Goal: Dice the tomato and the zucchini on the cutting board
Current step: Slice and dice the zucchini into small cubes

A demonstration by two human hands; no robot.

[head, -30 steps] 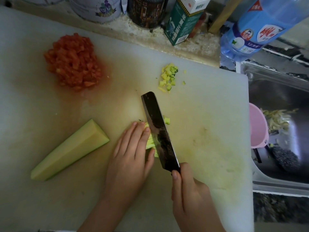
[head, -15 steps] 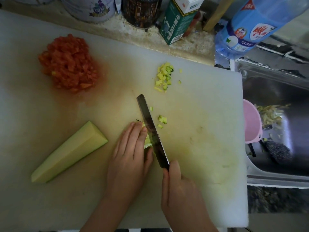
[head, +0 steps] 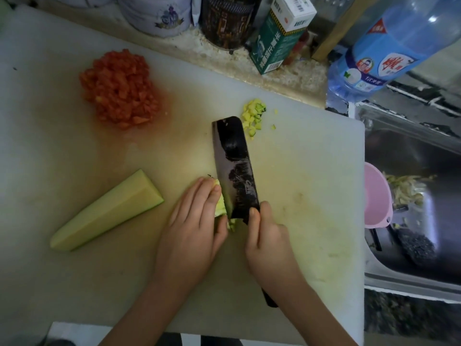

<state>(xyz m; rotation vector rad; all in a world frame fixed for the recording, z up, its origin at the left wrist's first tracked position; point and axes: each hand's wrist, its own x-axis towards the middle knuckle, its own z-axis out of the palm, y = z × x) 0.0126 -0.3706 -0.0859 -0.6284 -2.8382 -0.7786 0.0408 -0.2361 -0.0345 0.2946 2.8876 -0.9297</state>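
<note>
Head view: pale, wedge-cut zucchini (head: pixel 107 211)

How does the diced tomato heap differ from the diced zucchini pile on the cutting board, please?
The diced tomato heap is red; the diced zucchini pile is pale yellow-green. The tomato heap is far larger than the zucchini pile. The tomato heap sits far left on the cutting board; the zucchini pile lies beside the cleaver tip. Both are small cubes.
</note>
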